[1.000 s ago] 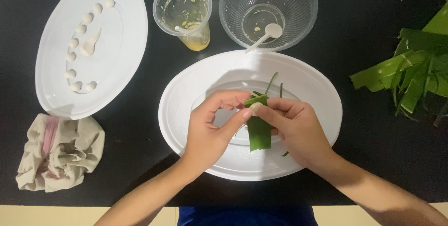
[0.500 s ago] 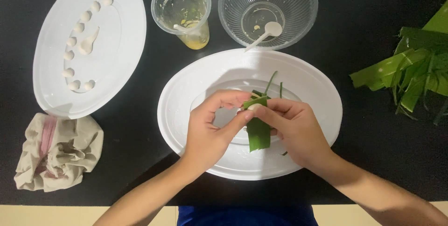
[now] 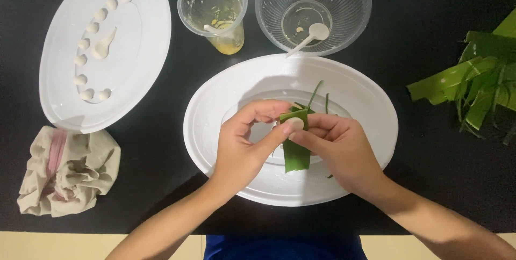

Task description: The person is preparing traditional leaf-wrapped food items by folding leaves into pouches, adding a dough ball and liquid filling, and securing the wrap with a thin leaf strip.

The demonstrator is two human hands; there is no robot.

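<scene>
Together, both hands pinch a smooth green leaf strip, seemingly folded.

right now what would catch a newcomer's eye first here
First, the two hands, left hand and right hand, meeting over the white oval plate in the middle, pinching a folded green leaf strip with a small white dough piece at its top. Next, the row of white dough balls curving along the second plate at upper left, and the pile of green leaves at the right edge.
</scene>
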